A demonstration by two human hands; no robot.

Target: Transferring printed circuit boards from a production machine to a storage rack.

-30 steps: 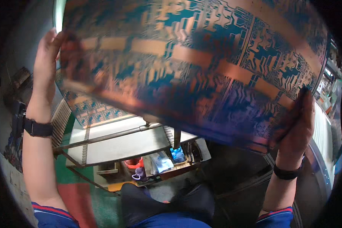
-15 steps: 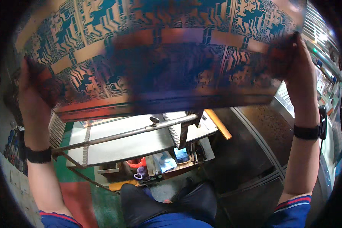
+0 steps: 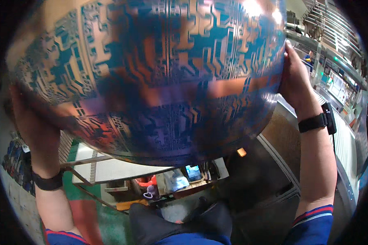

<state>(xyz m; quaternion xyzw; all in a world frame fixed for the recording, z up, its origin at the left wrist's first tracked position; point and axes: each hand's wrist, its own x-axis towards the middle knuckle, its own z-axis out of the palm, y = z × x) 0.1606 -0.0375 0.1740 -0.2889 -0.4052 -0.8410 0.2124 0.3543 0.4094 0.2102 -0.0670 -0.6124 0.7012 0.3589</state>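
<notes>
A large, thin circuit board panel (image 3: 216, 53) with shiny copper traces on a teal base fills the upper part of the head view. It bows outward, its lower edge curving down toward me. At the panel's left edge is my left hand (image 3: 37, 118), dark in shadow and closed on the rim. My right hand (image 3: 295, 79) grips the right edge, with the thumb side showing and the other fingers hidden behind the panel. Dark bands circle both wrists, and the right one carries a small dark box.
Below the panel stands a white-topped bench (image 3: 122, 169) with a metal bar. Its lower shelf holds a red container (image 3: 146, 180), a purple-handled item (image 3: 149, 192) and a blue packet (image 3: 193, 172). Metal racks (image 3: 327, 24) and a ribbed conveyor (image 3: 335, 118) run along the right.
The panel has gone from nearly flat to bowed, and its lower edge hangs lower, covering more of the bench. My right hand has moved inward to the left.
</notes>
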